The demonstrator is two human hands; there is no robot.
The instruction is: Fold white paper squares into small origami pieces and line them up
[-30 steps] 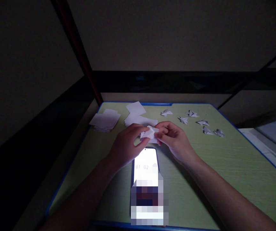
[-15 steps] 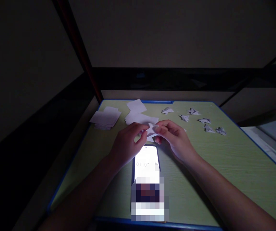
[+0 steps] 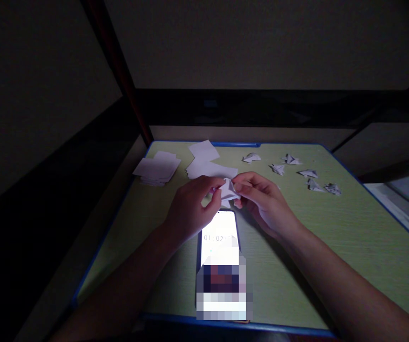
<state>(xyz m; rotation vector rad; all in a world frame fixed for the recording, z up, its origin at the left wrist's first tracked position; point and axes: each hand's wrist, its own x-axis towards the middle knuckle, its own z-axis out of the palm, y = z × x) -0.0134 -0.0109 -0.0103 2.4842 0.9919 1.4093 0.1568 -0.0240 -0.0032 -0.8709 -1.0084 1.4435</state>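
A small folded piece of white paper (image 3: 228, 191) is held between both hands, above the top end of a lit phone. My left hand (image 3: 194, 204) pinches its left side between thumb and fingers. On the right side, my right hand (image 3: 263, 199) grips it with the thumb on its face and fingers behind. Just beyond the hands lie loose white paper sheets (image 3: 206, 164), partly hidden by them. The phone (image 3: 220, 228) lies flat below, its bright screen showing a timer; its lower part is pixelated.
A stack of white paper (image 3: 157, 167) sits at the table's far left. Several folded paper pieces (image 3: 291, 159) are scattered at the far right. The green table (image 3: 332, 247) has a blue edge, with a dark wall behind. A white surface (image 3: 404, 204) stands beyond its right edge.
The view has tilted slightly, shifting everything a little upward. Both hands keep hold of the folded paper, which shows a bit more of its face between the thumbs.
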